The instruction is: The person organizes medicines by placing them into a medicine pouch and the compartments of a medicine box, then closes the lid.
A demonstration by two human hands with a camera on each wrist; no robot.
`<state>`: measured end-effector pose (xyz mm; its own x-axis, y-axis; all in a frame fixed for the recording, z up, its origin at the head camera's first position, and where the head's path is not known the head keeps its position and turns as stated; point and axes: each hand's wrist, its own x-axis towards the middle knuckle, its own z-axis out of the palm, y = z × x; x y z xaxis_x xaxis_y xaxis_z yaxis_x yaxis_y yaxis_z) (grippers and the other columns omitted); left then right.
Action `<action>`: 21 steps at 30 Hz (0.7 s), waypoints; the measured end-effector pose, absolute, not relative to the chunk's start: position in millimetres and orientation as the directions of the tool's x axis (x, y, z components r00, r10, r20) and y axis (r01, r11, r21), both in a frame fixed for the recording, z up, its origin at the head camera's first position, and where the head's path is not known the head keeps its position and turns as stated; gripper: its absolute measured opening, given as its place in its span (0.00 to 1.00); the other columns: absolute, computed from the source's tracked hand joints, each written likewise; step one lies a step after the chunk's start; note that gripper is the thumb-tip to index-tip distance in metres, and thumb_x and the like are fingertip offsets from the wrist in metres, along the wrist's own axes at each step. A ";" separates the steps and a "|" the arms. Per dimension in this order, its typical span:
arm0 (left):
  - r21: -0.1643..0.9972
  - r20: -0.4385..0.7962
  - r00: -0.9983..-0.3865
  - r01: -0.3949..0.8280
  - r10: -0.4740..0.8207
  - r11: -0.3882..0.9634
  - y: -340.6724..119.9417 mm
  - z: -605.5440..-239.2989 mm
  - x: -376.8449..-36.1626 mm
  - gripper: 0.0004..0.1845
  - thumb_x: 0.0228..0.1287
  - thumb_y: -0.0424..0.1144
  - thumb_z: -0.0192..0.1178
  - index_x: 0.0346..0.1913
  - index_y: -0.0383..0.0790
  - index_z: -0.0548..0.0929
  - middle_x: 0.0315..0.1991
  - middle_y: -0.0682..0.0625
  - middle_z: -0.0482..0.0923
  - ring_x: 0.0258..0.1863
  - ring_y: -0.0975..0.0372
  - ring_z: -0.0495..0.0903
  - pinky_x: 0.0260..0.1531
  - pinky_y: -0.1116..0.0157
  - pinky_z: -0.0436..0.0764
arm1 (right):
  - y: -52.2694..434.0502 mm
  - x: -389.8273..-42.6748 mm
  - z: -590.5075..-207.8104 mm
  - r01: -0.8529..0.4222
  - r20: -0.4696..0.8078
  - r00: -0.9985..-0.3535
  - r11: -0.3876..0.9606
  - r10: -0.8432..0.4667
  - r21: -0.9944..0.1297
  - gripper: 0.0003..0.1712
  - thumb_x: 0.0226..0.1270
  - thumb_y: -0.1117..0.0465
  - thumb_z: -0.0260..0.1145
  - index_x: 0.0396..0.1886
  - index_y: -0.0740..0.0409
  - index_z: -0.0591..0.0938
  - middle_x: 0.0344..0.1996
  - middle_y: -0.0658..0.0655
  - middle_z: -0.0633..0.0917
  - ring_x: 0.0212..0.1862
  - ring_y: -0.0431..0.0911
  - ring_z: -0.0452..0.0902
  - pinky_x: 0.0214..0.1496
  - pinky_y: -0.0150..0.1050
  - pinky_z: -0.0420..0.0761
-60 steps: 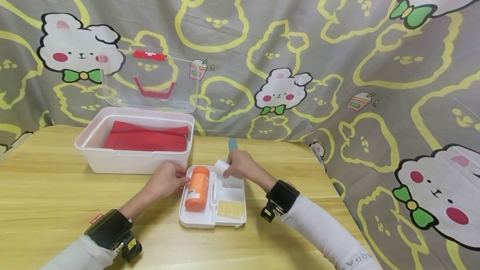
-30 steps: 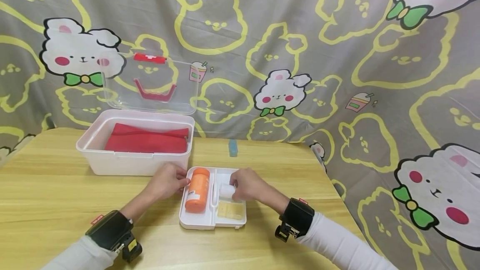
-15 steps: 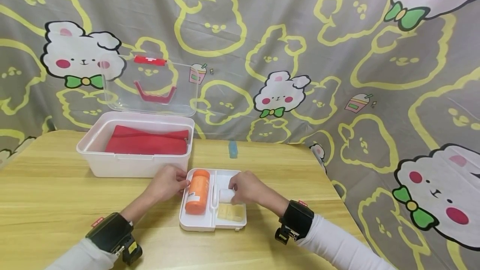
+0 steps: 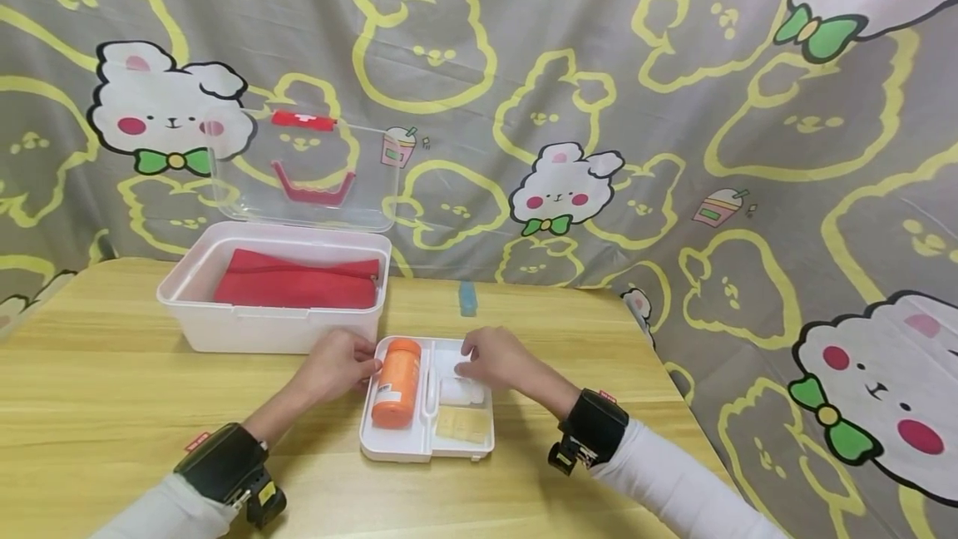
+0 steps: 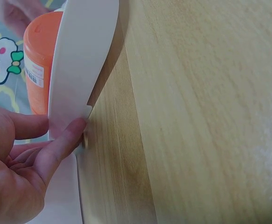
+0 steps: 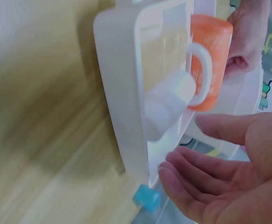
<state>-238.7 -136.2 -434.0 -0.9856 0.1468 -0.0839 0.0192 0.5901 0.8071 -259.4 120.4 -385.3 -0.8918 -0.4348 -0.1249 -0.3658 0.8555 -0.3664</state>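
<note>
My left hand (image 4: 338,366) pinches the left wall of a white divided tray (image 4: 407,445) between thumb and finger, plain in the left wrist view. An orange bottle (image 4: 397,383) lies in the tray's left compartment. A white roll (image 4: 461,392), like a rolled bandage, lies in the right part, and flat pale-yellow packets (image 4: 462,424) sit in front of it. Just above the roll is my right hand (image 4: 500,358). In the right wrist view its fingers (image 6: 187,182) are parted from the thumb and hold nothing; the roll (image 6: 166,105) rests apart from them. The tray's white handle (image 6: 202,74) stands along the divider.
Behind the left hand stands a white first-aid box (image 4: 277,331) with its clear lid (image 4: 247,206) raised and a red pouch (image 4: 299,283) inside. A small blue item (image 4: 467,299) lies at the table's back. A patterned curtain (image 4: 464,40) hangs behind the table.
My right hand brought the white roll down into the tray's right part, then let go and drew slightly back from it. The left hand has stayed at the tray's left wall.
</note>
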 end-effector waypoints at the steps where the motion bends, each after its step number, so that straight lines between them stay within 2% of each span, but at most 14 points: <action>1: 0.805 -0.080 -0.985 0.025 0.151 0.592 -136.3 -433.7 -238.7 0.14 0.64 0.28 0.67 0.50 0.23 0.85 0.42 0.39 0.87 0.35 0.59 0.87 0.31 0.63 0.88 | 120.6 -263.1 -384.8 -0.373 -0.093 -0.897 0.853 -0.432 -0.366 0.16 0.64 0.57 0.72 0.45 0.65 0.86 0.38 0.59 0.89 0.40 0.49 0.84 0.44 0.42 0.85; 5: 0.802 -0.072 -0.986 0.032 0.151 0.597 -136.7 -433.9 -238.9 0.14 0.64 0.28 0.67 0.50 0.24 0.86 0.42 0.40 0.87 0.35 0.59 0.87 0.31 0.63 0.88 | 122.0 -280.3 -382.9 -0.351 0.005 -0.926 0.855 -0.378 -0.383 0.17 0.65 0.59 0.71 0.46 0.67 0.86 0.41 0.62 0.89 0.41 0.51 0.85 0.44 0.43 0.86; 7: 0.801 -0.068 -0.986 0.037 0.153 0.598 -136.8 -434.4 -238.9 0.14 0.64 0.28 0.67 0.50 0.24 0.86 0.42 0.40 0.87 0.34 0.59 0.87 0.30 0.63 0.88 | 123.0 -291.0 -382.8 -0.341 0.057 -0.936 0.860 -0.347 -0.380 0.12 0.63 0.60 0.71 0.40 0.65 0.86 0.38 0.59 0.88 0.36 0.47 0.82 0.41 0.39 0.83; 8: 0.804 -0.070 -0.986 0.032 0.148 0.594 -136.7 -434.8 -239.0 0.13 0.64 0.28 0.67 0.49 0.24 0.86 0.41 0.40 0.87 0.34 0.59 0.87 0.30 0.63 0.88 | 123.6 -296.3 -382.7 -0.331 0.072 -0.941 0.862 -0.329 -0.383 0.10 0.64 0.60 0.71 0.33 0.64 0.84 0.31 0.56 0.86 0.30 0.44 0.78 0.36 0.36 0.80; 9: 0.804 -0.071 -0.987 0.030 0.146 0.593 -136.6 -435.3 -239.2 0.13 0.64 0.28 0.67 0.49 0.24 0.86 0.41 0.40 0.87 0.34 0.59 0.87 0.30 0.63 0.88 | 124.2 -301.7 -382.9 -0.327 0.092 -0.944 0.865 -0.317 -0.380 0.11 0.63 0.61 0.71 0.25 0.62 0.81 0.24 0.53 0.81 0.26 0.42 0.71 0.32 0.33 0.73; 11: 0.807 -0.074 -0.987 0.023 0.141 0.590 -136.2 -435.8 -239.1 0.12 0.63 0.28 0.67 0.48 0.25 0.87 0.41 0.41 0.87 0.33 0.60 0.86 0.30 0.64 0.88 | 125.2 -311.3 -383.7 -0.316 0.114 -0.949 0.873 -0.295 -0.372 0.22 0.62 0.62 0.70 0.15 0.56 0.68 0.16 0.47 0.67 0.21 0.39 0.56 0.27 0.32 0.59; 13: 0.808 -0.064 -0.987 0.036 0.148 0.588 -136.1 -436.8 -239.4 0.12 0.63 0.28 0.67 0.47 0.25 0.87 0.40 0.41 0.87 0.33 0.60 0.87 0.29 0.64 0.87 | 126.0 -318.8 -384.9 -0.314 0.128 -0.950 0.879 -0.287 -0.359 0.31 0.63 0.62 0.69 0.14 0.52 0.56 0.15 0.46 0.54 0.21 0.40 0.46 0.26 0.33 0.49; 15: 0.807 -0.052 -0.987 0.048 0.151 0.589 -136.2 -437.0 -239.3 0.11 0.63 0.28 0.67 0.46 0.25 0.87 0.40 0.41 0.87 0.32 0.60 0.86 0.29 0.64 0.87 | 126.6 -325.2 -386.8 -0.307 0.141 -0.951 0.885 -0.274 -0.349 0.33 0.61 0.63 0.68 0.14 0.50 0.52 0.15 0.45 0.49 0.21 0.39 0.42 0.26 0.32 0.46; 18: 0.802 -0.031 -0.986 0.073 0.164 0.592 -137.0 -437.2 -239.3 0.10 0.63 0.28 0.67 0.45 0.25 0.88 0.39 0.41 0.87 0.32 0.60 0.87 0.28 0.64 0.86 | 125.5 -333.0 -389.4 -0.279 0.140 -0.960 0.888 -0.244 -0.365 0.30 0.61 0.63 0.67 0.14 0.52 0.54 0.16 0.47 0.52 0.22 0.41 0.45 0.26 0.34 0.48; 20: 0.800 -0.031 -0.987 0.071 0.160 0.596 -137.5 -437.2 -239.3 0.10 0.63 0.28 0.67 0.45 0.25 0.88 0.39 0.42 0.87 0.32 0.60 0.86 0.28 0.65 0.86 | 123.5 -337.6 -391.3 -0.262 0.155 -0.963 0.892 -0.219 -0.369 0.21 0.60 0.62 0.67 0.13 0.59 0.67 0.15 0.49 0.66 0.21 0.43 0.60 0.25 0.34 0.61; 21: 0.800 -0.031 -0.987 0.070 0.158 0.596 -137.8 -437.2 -239.3 0.10 0.63 0.28 0.67 0.45 0.25 0.88 0.39 0.42 0.87 0.32 0.60 0.86 0.28 0.65 0.86 | 122.4 -339.8 -392.5 -0.250 0.153 -0.966 0.891 -0.206 -0.379 0.16 0.61 0.62 0.67 0.17 0.63 0.75 0.18 0.53 0.74 0.24 0.45 0.69 0.28 0.36 0.70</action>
